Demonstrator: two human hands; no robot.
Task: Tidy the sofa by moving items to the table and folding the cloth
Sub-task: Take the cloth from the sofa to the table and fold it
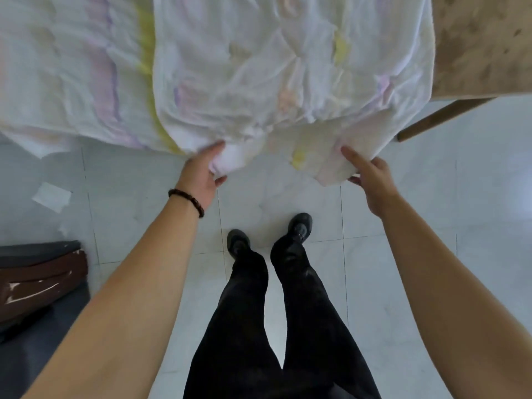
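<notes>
**Cloth gripped at its near edge, partway through folding**

At far left, one dark brown sofa (37,279) shows only as a worn corner; no items are visible on that part, so whether the clearing step is done cannot be told. One scrap of white paper (51,196) lies on the tiled floor (403,214) nearby. Above it, one cloth (259,82) — white with faint pastel stripes — lies spread across the surface ahead, its near edge hanging over toward the floor. An upper layer seems already doubled over a lower one, which suggests a first fold has been made; further folds look to remain. The left hand (203,174), a beaded bracelet (186,201) at its wrist, is closed on the hanging edge, fabric bunched between thumb and fingers. The right hand (371,180) pinches the same edge further along, forefinger extended over the fabric. At far right, one table (483,47) shows a bare tan corner — the cloth overlaps its side.
</notes>
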